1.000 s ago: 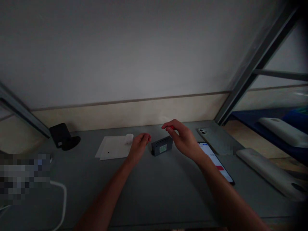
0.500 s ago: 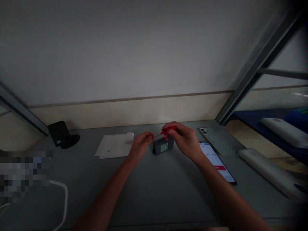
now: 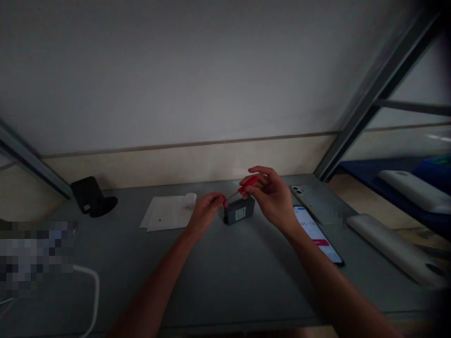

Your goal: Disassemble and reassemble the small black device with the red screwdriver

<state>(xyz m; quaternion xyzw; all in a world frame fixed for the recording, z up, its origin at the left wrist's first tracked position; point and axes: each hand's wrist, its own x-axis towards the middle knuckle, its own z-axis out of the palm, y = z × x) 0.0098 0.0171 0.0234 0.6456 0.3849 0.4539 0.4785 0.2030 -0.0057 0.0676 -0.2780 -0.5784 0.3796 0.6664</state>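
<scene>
Held by its red handle, a screwdriver (image 3: 249,184) is in my right hand (image 3: 275,199), thumb and fingers pinched on it while the index finger lifts away. Its thin shaft slants down to the left, to the fingertips of my left hand (image 3: 207,206). Those left fingers are pinched together near the screwdriver's tip; whatever lies between them is too small to make out. Just below the shaft, a dark grey box (image 3: 240,212) with a slotted top and a pale label stands on the grey tabletop (image 3: 225,281).
White paper sheets (image 3: 165,216) with a small dark dot and a white roll (image 3: 190,200) lie left of my hands. A black stand (image 3: 92,199) is farther left. To the right are a lit phone (image 3: 322,241), another phone (image 3: 312,202) and a long pale case (image 3: 387,246).
My right hand has tipped the screwdriver's handle up, and its index finger has lifted. My left hand stays nearly in place.
</scene>
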